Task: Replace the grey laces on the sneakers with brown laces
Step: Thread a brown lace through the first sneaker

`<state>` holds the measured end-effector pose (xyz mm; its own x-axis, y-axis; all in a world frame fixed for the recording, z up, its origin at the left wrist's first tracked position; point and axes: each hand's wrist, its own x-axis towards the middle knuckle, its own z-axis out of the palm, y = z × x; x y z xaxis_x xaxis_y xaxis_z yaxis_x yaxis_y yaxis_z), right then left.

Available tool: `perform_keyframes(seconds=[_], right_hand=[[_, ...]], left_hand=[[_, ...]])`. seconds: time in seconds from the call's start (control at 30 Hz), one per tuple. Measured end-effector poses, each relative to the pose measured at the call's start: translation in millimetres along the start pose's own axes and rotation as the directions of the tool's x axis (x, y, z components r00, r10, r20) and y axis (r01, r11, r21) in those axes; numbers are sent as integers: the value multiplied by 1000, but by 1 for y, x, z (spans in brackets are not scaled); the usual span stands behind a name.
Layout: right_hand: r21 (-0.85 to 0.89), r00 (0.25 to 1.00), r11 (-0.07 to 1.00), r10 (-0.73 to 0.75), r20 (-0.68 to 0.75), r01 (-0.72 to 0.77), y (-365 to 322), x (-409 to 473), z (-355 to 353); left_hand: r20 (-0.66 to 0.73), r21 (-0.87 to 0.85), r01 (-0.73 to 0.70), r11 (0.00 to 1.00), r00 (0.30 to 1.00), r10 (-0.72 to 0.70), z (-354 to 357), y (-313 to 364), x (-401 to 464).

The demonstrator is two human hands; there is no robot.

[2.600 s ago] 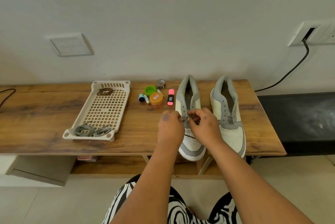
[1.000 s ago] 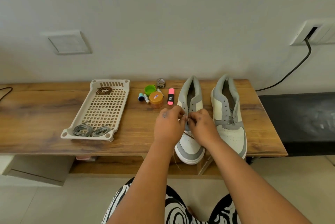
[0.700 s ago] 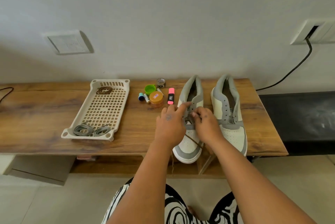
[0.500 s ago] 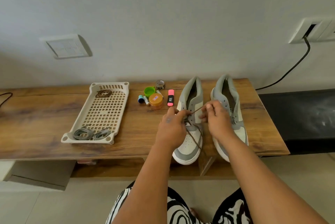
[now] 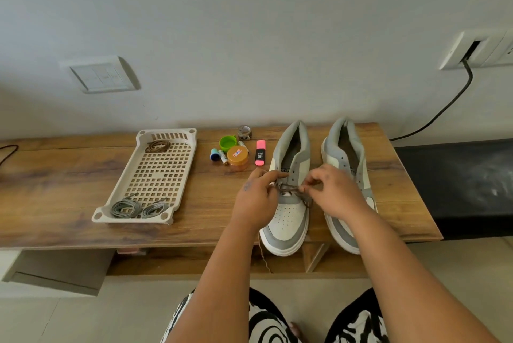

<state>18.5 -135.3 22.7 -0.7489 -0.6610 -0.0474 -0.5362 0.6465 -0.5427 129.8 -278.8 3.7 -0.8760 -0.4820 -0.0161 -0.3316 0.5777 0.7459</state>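
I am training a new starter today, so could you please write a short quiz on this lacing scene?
1. True or false: the tray holds two grey lace bundles.
2. Which shoe is being laced: (a) left shoe, (b) right shoe?
3. Fill in: the pink marker lies beside the orange ____.

Key: 1 true. 2 (a): the left hand and right hand work the brown lace there. 3 jar.

Two sneakers (image 5: 288, 176) (image 5: 344, 159); two grey lace bundles (image 5: 126, 208) (image 5: 155, 209); one tray (image 5: 177, 176); perhaps seven small desk items (image 5: 237, 158).
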Motion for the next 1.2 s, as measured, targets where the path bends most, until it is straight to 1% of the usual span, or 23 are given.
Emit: perform_keyframes(seconds=[0.07, 0.1, 0.13, 0.17, 0.2, 0.23, 0.27, 0.3, 0.33, 0.37, 0.4, 0.43, 0.47, 0.5, 0.53, 0.57, 0.63, 0.7, 0.77, 0.9, 1.03, 1.13, 1.2], right_hand=[[287, 995, 954, 100, -28, -88, -1, 3, -9], [531, 984, 836, 178, -16, -142, -2, 3, -15], [765, 973, 623, 230, 19, -163, -2, 3, -21], [925, 967, 355, 249, 47, -137, 0, 4, -26], [991, 965, 92, 253, 67, -93, 2, 4, -31], [992, 966, -112, 244, 82, -56, 4, 3, -36], [970, 967, -241, 240, 86, -26, 6, 2, -40], [950, 967, -312, 243, 80, 0, 6, 1, -42], [945, 963, -326, 259, 74, 15, 5, 1, -41], [958, 958, -286, 282, 59, 25, 3, 2, -39], [988, 951, -148, 309, 11, 37, -1, 1, -36], [992, 946, 116, 315, -76, 41, -3, 0, -33], [896, 948, 443, 267, -173, 39, -4, -1, -30], [689, 960, 724, 167, -226, 37, -3, -1, -26], [459, 979, 887, 52, -198, 46, -1, -1, -22], [277, 992, 959, -26, -124, 60, 0, -3, -19], [29, 995, 994, -104, 2, 104, 2, -4, -13], [-82, 994, 990, -113, 15, 113, 3, -2, -11], [-87, 988, 986, -145, -47, 140, 3, 0, -13], [56, 957, 983, -155, -244, 174, -1, -3, -15], [27, 955, 996, -77, -285, 88, 5, -2, -9], [-18, 986, 999, -41, -163, 38, 0, -5, -16], [25, 1000, 1000, 4, 29, -4, -7, -13, -25]], left_hand=[[6, -16, 7, 1000, 1000, -7, -1, -1, 1], [9, -21, 11, 1000, 1000, -11, -1, -1, 1], [12, -22, 14, 1000, 1000, -14, -2, -1, 1], [12, -22, 14, 1000, 1000, -14, -2, 0, 1], [9, -25, 14, 1000, 1000, -14, -2, 0, 2], [6, -29, 15, 999, 1000, -15, -2, 0, 2], [5, -31, 16, 999, 1000, -16, -2, 0, 2], [5, -29, 17, 999, 1000, -17, -2, 0, 2], [6, -27, 18, 999, 1000, -18, -3, 0, 2], [6, -26, 20, 999, 1000, -20, -4, 0, 2], [7, -27, 21, 999, 1000, -21, -4, 0, 2], [8, -30, 21, 999, 1000, -21, -5, 0, 1], [10, -32, 21, 999, 1000, -21, -5, 0, 1], [11, -37, 21, 999, 1000, -21, -5, 1, 0], [10, -42, 19, 999, 1000, -18, -5, 1, -1], [5, -44, 14, 999, 1000, -14, -4, 2, -2], [3, -44, 5, 999, 1000, -4, -3, 1, -2], [9, -36, 2, 999, 1000, -1, -3, 1, -1], [16, -20, -1, 1000, 1000, 1, -4, 0, -1], [33, 2, 5, 1000, 999, -5, -4, 2, 0], [39, 143, -26, 989, 999, 20, 3, 1, -3], [-22, 78, -9, 997, 1000, 10, 9, 3, -7], [-20, -19, 91, 996, 996, -92, 8, 1, -9]])
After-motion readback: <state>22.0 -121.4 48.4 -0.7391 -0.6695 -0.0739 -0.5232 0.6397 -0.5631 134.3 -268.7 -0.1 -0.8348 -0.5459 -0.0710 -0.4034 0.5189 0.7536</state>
